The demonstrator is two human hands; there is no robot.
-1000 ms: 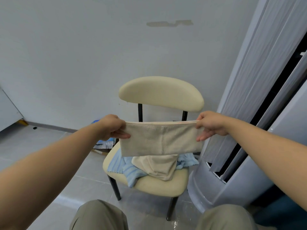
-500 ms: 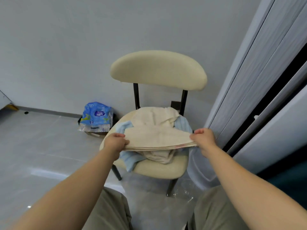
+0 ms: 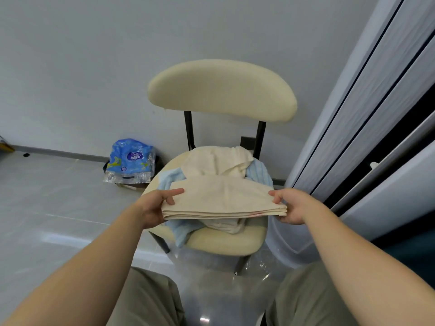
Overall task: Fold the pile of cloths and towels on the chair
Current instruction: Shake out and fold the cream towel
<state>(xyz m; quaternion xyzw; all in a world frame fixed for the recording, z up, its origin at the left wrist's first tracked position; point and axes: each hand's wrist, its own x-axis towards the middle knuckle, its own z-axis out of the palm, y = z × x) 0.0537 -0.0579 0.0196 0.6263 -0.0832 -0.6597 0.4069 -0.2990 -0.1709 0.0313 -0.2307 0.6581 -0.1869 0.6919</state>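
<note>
A folded beige cloth (image 3: 223, 200) lies flat and level between my hands, just above the pile on the cream chair (image 3: 226, 243). My left hand (image 3: 156, 207) grips its left end and my right hand (image 3: 290, 205) grips its right end. Several stacked layers show along the near edge. Under it on the seat lie a crumpled cream cloth (image 3: 219, 161) and a light blue striped towel (image 3: 257, 174), partly hidden by the folded one.
A blue plastic package (image 3: 130, 161) sits on the grey floor left of the chair, against the wall. A tall white ribbed appliance (image 3: 367, 118) stands close on the right. My knees (image 3: 150, 300) are at the bottom edge.
The cloth was held up hanging in front of me; both hands have lowered it and turned it flat over the chair seat, and my view has tipped down.
</note>
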